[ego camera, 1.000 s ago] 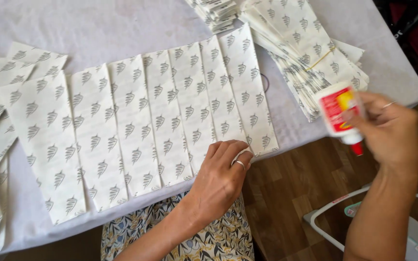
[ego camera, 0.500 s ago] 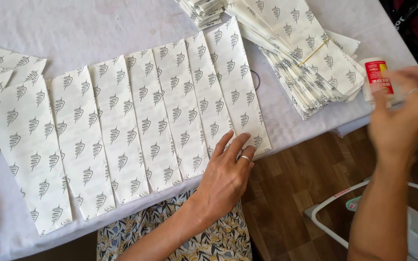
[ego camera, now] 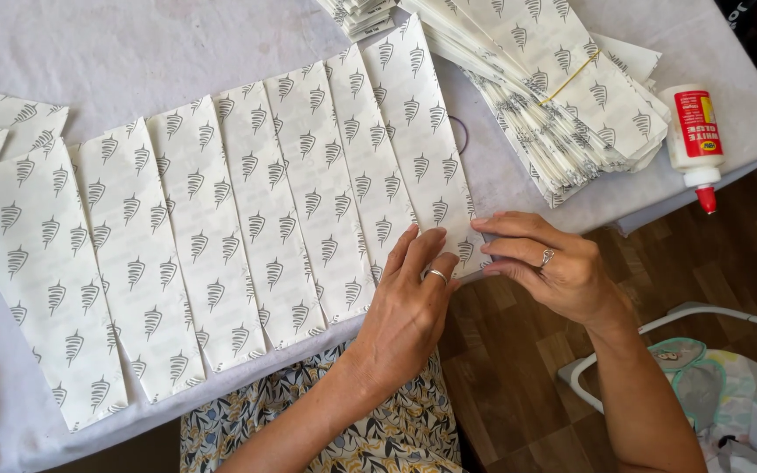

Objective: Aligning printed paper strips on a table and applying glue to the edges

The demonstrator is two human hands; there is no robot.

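- The left hand (ego camera: 409, 302) lies flat with fingers spread, pressing the lower end of the rightmost paper bag (ego camera: 427, 144) in a fanned row of patterned paper bags (ego camera: 212, 236) on the tabletop (ego camera: 116, 48).
- The right hand (ego camera: 549, 267), at 3 o'clock from the left one, pinches that bag's bottom corner between its fingertips.
- A stack of matching bags (ego camera: 562, 88) lies at 1 o'clock from the hands.
- A white glue bottle (ego camera: 692, 131) with a red tip lies on its side at 2 o'clock, just beside the stack.
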